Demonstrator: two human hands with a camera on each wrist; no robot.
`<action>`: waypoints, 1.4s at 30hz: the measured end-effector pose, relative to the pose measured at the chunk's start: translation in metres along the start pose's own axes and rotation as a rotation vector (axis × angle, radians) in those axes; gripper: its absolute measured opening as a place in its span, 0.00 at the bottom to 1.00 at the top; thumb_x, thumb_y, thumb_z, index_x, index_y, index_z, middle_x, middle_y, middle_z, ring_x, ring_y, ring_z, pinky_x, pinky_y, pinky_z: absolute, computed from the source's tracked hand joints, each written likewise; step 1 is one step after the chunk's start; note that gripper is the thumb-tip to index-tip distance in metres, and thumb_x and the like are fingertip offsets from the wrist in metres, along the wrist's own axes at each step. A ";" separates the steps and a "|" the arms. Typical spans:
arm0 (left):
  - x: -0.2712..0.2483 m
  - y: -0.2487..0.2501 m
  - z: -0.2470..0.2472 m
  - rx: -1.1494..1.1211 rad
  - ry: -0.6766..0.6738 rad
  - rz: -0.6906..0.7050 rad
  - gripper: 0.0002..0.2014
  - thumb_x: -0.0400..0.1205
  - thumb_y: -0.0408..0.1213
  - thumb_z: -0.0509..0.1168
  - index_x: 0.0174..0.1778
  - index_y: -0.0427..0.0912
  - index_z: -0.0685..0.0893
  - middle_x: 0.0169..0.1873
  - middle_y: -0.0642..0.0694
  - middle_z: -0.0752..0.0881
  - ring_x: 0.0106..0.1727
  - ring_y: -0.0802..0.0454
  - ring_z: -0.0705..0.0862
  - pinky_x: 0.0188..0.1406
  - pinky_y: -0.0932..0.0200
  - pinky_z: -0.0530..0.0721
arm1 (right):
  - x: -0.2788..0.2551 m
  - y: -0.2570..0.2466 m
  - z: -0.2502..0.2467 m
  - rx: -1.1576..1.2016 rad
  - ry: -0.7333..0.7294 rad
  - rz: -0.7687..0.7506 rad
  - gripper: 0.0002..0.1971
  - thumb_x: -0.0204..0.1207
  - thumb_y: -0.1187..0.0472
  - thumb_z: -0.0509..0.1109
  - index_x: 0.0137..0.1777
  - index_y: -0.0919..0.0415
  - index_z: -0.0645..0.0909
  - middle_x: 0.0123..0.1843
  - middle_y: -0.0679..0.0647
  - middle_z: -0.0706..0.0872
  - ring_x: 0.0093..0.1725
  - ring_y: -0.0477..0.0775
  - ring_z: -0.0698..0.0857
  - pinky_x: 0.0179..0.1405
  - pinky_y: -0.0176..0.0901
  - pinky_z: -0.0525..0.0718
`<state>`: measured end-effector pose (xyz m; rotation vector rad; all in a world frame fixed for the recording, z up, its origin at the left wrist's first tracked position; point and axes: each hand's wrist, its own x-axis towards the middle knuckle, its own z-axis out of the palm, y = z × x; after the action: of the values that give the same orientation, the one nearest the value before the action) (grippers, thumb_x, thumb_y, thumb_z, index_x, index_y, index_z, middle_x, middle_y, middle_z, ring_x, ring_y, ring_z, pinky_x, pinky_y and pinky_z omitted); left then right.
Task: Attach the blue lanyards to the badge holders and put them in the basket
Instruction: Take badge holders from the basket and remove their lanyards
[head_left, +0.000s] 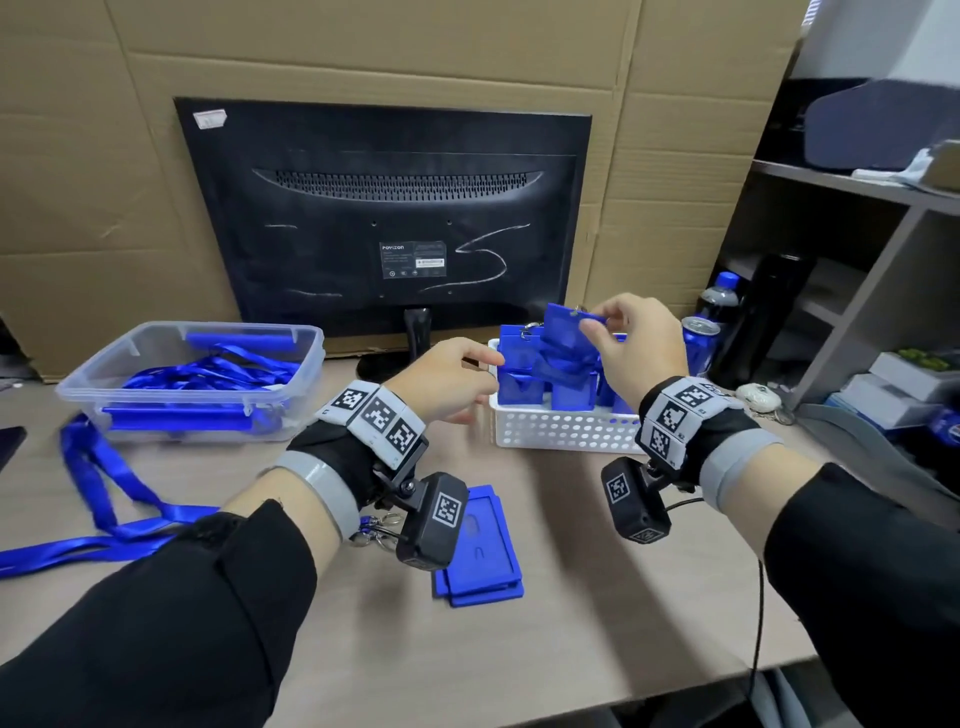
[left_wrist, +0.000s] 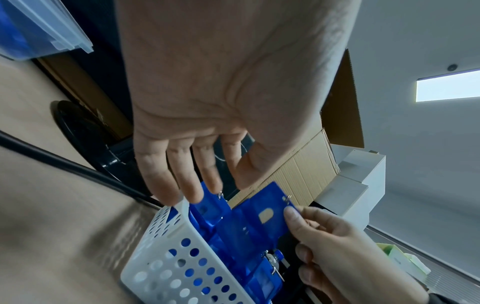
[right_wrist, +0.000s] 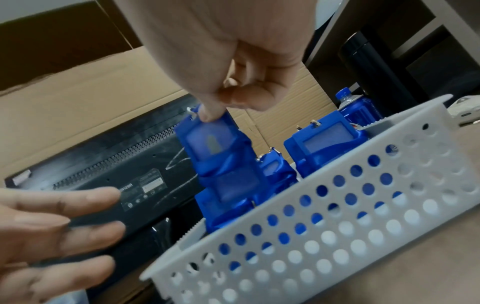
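Note:
A white perforated basket (head_left: 563, 434) stands right of centre with several blue badge holders upright inside, lanyards wrapped on them. My right hand (head_left: 593, 321) pinches the top edge of one blue badge holder (head_left: 567, 326) by its metal clip, holding it above the basket's left part. The right wrist view shows the thumb on that holder (right_wrist: 214, 142), whose lower end is among the others in the basket (right_wrist: 324, 230). My left hand (head_left: 480, 374) is open with straight fingers (left_wrist: 182, 181) beside the basket's left rim (left_wrist: 182, 207), holding nothing.
A clear tub (head_left: 83, 387) of blue lanyards sits at the left, with loose lanyards (head_left: 98, 483) trailing on the table. Blue badge holders (head_left: 480, 551) lie stacked near my left wrist. Behind stand a monitor (head_left: 384, 218), a can (head_left: 700, 343), a bottle (head_left: 723, 293) and shelves (head_left: 857, 270).

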<state>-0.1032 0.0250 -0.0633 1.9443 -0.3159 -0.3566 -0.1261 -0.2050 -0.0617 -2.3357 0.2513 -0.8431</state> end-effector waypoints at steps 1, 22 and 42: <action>-0.003 0.002 -0.001 -0.014 0.023 0.009 0.16 0.86 0.35 0.69 0.70 0.50 0.81 0.65 0.43 0.87 0.56 0.56 0.87 0.47 0.60 0.89 | -0.001 -0.006 -0.002 0.046 0.003 -0.021 0.03 0.84 0.55 0.75 0.51 0.52 0.87 0.53 0.53 0.88 0.50 0.50 0.85 0.50 0.42 0.77; -0.047 0.001 -0.041 -0.114 0.129 0.066 0.13 0.94 0.42 0.58 0.61 0.41 0.85 0.61 0.40 0.89 0.52 0.38 0.93 0.32 0.46 0.93 | -0.051 -0.084 0.000 0.495 -0.616 0.002 0.08 0.77 0.69 0.83 0.54 0.65 0.90 0.50 0.63 0.93 0.42 0.54 0.95 0.51 0.49 0.95; -0.042 -0.011 -0.045 0.235 -0.105 0.243 0.03 0.92 0.45 0.63 0.57 0.53 0.81 0.40 0.51 0.88 0.36 0.53 0.82 0.39 0.57 0.79 | -0.049 -0.073 0.018 0.909 -0.479 0.185 0.04 0.96 0.63 0.53 0.58 0.59 0.68 0.61 0.59 0.93 0.55 0.57 0.95 0.49 0.47 0.93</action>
<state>-0.1238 0.0835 -0.0524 2.0905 -0.6813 -0.2714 -0.1547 -0.1205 -0.0517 -1.5454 -0.1118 -0.1954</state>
